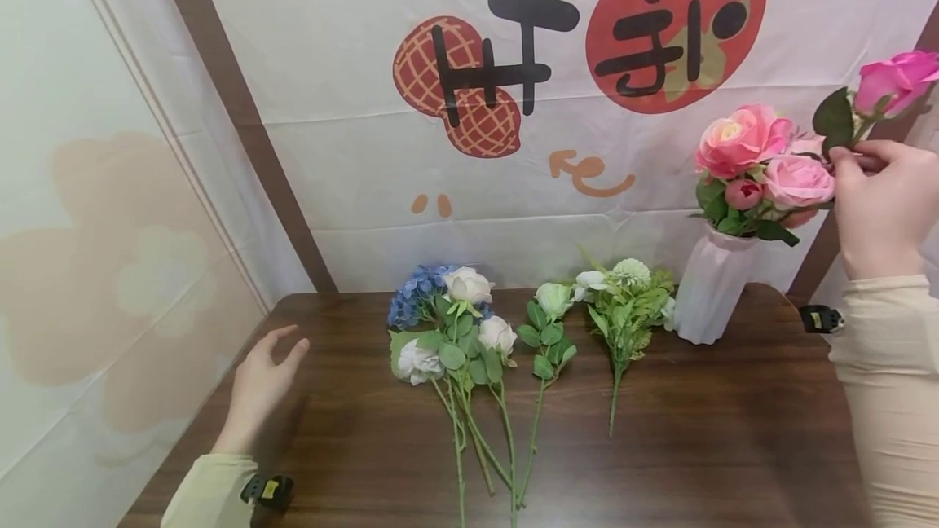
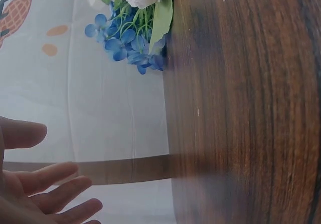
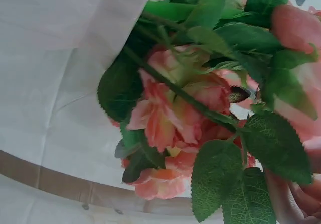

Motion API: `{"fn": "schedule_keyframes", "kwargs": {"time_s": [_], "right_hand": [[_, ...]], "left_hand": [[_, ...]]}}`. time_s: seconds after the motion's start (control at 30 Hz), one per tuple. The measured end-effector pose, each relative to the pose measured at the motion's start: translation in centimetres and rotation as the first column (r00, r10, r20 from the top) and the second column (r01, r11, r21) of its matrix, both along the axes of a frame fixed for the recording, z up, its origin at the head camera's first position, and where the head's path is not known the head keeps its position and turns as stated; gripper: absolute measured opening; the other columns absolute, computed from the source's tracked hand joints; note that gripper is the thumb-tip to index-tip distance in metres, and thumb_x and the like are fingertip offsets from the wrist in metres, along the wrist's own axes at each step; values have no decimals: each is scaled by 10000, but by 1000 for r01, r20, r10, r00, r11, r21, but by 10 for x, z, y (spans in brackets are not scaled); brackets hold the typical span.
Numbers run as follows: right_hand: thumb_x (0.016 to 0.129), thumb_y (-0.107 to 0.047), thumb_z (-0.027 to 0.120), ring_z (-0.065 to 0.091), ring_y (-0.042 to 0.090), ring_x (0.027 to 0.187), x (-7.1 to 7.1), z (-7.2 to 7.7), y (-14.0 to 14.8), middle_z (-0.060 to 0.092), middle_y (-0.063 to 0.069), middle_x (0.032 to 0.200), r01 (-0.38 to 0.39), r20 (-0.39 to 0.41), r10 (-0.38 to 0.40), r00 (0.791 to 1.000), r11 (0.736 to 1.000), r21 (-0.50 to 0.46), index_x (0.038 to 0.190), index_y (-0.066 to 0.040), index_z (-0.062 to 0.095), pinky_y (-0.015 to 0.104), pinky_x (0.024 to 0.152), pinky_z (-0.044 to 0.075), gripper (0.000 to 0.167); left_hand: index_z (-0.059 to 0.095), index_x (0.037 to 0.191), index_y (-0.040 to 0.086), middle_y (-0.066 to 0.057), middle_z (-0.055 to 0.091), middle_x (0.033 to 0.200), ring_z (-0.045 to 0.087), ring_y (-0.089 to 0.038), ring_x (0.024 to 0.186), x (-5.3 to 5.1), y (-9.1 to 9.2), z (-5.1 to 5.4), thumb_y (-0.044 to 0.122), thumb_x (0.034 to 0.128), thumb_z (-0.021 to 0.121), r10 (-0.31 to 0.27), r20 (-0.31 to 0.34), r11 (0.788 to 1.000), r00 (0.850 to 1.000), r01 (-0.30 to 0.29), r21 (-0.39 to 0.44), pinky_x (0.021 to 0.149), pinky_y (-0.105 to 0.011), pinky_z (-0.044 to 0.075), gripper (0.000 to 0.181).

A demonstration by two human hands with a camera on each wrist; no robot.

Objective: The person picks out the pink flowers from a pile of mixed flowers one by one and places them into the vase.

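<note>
My right hand [image 1: 886, 202] pinches a magenta artificial rose [image 1: 895, 84] by its stem, just below a dark leaf. The hand is right of the white ribbed vase [image 1: 711, 288], beside a bunch of pink roses [image 1: 744, 141] standing in it. In the right wrist view a green stem [image 3: 175, 89] runs from the vase mouth towards the fingers [image 3: 296, 199]; whether its lower end is inside the vase is hidden. Over the table's left side is my left hand [image 1: 266, 373], fingers spread, holding nothing. The blue hydrangea [image 2: 133, 45] is the flower nearest to it.
On the brown wooden table [image 1: 352, 446] lie white roses [image 1: 469, 288] with the hydrangea, a pale green rose [image 1: 553, 300], and a green-and-white spray [image 1: 631, 308]. Behind stands a printed white cloth [image 1: 352, 186]. Another cloth panel [image 1: 73, 267] borders the left side.
</note>
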State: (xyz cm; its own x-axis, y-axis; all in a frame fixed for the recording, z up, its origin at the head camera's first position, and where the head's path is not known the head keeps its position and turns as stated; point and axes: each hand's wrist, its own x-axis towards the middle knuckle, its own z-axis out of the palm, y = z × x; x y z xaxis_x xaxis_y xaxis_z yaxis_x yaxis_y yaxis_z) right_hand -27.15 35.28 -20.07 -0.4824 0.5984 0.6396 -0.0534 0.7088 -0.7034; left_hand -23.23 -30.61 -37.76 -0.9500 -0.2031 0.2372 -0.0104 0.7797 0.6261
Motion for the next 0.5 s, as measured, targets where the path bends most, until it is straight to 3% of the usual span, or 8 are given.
{"fn": "schedule_keyframes", "kwargs": {"time_s": [0.03, 0.2, 0.3, 0.4, 0.5], "right_hand": [[897, -296, 580, 365, -245, 560, 0, -1, 1, 339, -393, 581, -13, -17, 12, 1000, 999, -30, 1112, -9, 695, -25, 557, 299, 376], [913, -308, 567, 382, -223, 604, -1, -5, 5, 370, -356, 655, -14, -24, 13, 1000, 999, -49, 1158, -29, 669, -23, 593, 312, 384], [916, -280, 574, 424, -198, 626, 2, -7, 7, 425, -328, 705, -71, -45, 66, 997, 991, -110, 1206, -64, 639, -31, 592, 341, 367], [923, -282, 577, 472, -174, 674, 9, -8, 6, 490, -294, 814, -126, -48, 118, 992, 971, -202, 1288, -142, 574, -30, 590, 363, 391], [933, -331, 559, 468, -167, 715, 19, -10, 2, 494, -285, 874, -108, -16, 107, 994, 972, -209, 1315, -196, 548, -10, 615, 362, 406]], "left_hand": [[442, 1373, 5, -293, 400, 1418, 366, -503, 1276, 0, 0, 0, 419, 986, 428, -1, -3, 1000, 1000, 1, 1, 977, -634, 334, 567], [441, 1376, 14, -290, 397, 1422, 364, -508, 1274, 0, 2, 2, 424, 987, 425, -2, -4, 1000, 1000, 2, -3, 972, -640, 330, 565], [433, 1384, 18, -288, 385, 1431, 353, -512, 1279, -1, 3, 3, 430, 987, 419, -7, 10, 1000, 1000, 7, -1, 972, -647, 323, 572], [436, 1383, 18, -288, 384, 1432, 349, -507, 1284, -2, 6, 4, 426, 987, 423, -17, 7, 1000, 1000, 17, 3, 983, -645, 315, 569], [448, 1374, 13, -289, 396, 1423, 356, -498, 1285, -3, 10, 5, 400, 987, 441, -28, -16, 1000, 999, 28, -4, 992, -635, 314, 548]]}}
